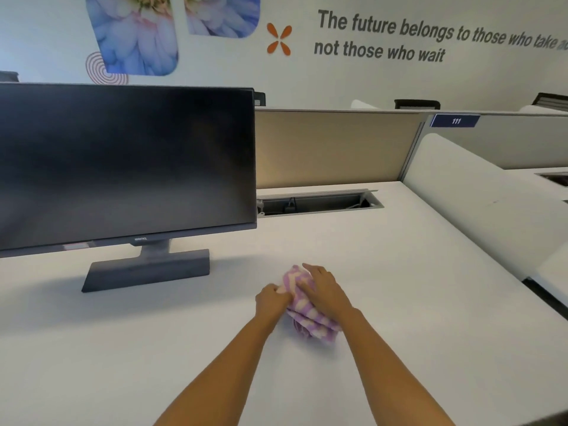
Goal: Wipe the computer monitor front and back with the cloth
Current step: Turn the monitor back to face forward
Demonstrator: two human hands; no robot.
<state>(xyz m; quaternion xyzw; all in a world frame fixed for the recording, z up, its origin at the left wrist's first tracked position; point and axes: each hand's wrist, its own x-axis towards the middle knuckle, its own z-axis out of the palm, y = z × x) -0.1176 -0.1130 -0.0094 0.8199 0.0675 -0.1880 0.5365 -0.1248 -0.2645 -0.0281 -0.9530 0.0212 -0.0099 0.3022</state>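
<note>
A dark, switched-off computer monitor [126, 164] stands on its grey base [147, 273] at the left of the white desk [399, 302], its screen facing me. To its right, a purple-and-white striped cloth [302, 315] lies bunched on the desk. My left hand [272, 299] pinches the cloth's left edge. My right hand [325, 289] lies over the top of the cloth, fingers closed on it. The monitor's back is hidden.
An open cable tray slot [319, 202] is set into the desk behind the cloth. A beige partition [335, 149] closes the desk's far side, and a white curved divider [479, 204] runs along the right. Chair backs show beyond the partition.
</note>
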